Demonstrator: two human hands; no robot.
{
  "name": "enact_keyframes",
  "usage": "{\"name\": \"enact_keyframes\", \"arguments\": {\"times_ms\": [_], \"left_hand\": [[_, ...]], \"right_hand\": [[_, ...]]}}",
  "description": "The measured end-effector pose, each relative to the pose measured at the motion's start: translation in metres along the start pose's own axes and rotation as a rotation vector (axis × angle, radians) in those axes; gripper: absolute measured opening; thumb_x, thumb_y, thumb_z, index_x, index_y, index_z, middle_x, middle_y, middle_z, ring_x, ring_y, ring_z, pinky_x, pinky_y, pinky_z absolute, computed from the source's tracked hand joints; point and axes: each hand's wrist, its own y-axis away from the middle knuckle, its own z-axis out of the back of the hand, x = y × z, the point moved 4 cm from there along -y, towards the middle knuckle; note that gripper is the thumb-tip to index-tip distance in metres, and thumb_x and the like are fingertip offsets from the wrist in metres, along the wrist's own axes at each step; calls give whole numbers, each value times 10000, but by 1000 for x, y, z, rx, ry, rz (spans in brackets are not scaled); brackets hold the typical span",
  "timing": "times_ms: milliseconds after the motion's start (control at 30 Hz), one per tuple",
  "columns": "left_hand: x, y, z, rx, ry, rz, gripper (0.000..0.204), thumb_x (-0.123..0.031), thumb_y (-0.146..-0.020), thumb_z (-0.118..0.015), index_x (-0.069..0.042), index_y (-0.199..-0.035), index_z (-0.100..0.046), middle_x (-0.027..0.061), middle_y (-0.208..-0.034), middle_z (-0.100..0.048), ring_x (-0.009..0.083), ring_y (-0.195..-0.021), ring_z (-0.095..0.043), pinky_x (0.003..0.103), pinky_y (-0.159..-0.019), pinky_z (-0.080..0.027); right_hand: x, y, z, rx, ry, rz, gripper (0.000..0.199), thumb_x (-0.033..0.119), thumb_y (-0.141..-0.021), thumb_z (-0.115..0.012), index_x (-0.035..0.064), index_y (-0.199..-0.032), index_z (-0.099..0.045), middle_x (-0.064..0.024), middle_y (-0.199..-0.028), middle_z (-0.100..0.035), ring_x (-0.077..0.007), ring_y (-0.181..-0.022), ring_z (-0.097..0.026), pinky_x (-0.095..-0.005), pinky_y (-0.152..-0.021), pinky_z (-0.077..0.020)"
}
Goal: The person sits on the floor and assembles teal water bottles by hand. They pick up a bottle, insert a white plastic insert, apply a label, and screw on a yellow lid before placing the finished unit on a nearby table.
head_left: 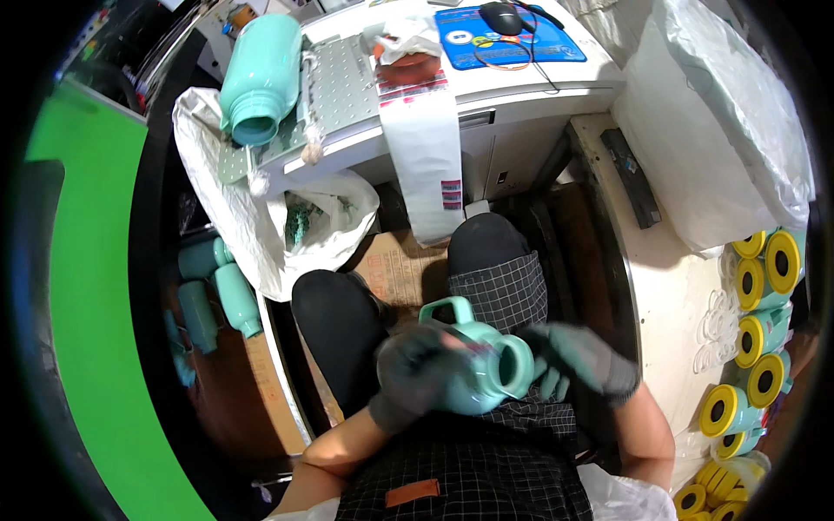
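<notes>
A teal plastic jug with a loop handle lies in my lap, its round open mouth turned to the right. My left hand, in a dark grey glove, is over the jug's left side. Motion smears its fingers, and whatever they may hold cannot be made out. To the right of the mouth is my right hand, gloved in grey and green. Its fingers are stretched out and slightly apart, close to the rim, with nothing visible in them. A checked apron covers my lap under the jug.
Ahead, a white desk carries a larger teal jug body lying on its side and a blue mouse pad. A white sack holds teal scraps. Several yellow-rimmed teal pieces stand at right; several teal bodies lie at left.
</notes>
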Motion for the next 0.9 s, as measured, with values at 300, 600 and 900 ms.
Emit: {"name": "enact_keyframes", "arguments": {"times_ms": [300, 600, 900], "left_hand": [[-40, 27, -2, 42, -301, -500, 339, -67, -809, -837, -110, -1097, -663, 98, -960, -750, 229, -848, -735, 354, -724, -601], [-8, 80, 123, -662, 203, 207, 114, -68, -902, -737, 19, -974, -722, 60, -889, -727, 111, -784, -664, 249, -738, -541], [-5, 92, 124, -739, 4, 224, 189, -184, -894, -776, -20, -930, -688, 17, -801, -682, 98, -735, -641, 269, -658, -527]], "right_hand": [[-54, 11, -73, -199, -154, 344, 965, 163, -887, -774, 36, -1658, -210, -151, -1528, -511, -209, -1362, -529, -352, -1144, -428], [-72, -21, -108, -329, 816, 826, 1095, 204, -796, -895, -81, -1607, -217, -261, -1425, -584, -317, -1248, -642, -409, -1056, -507], [-53, -19, -124, -345, 1024, 1017, 1058, 298, -721, -926, 120, -1582, -337, -322, -1490, -446, -467, -1211, -631, -514, -929, -582]]}}
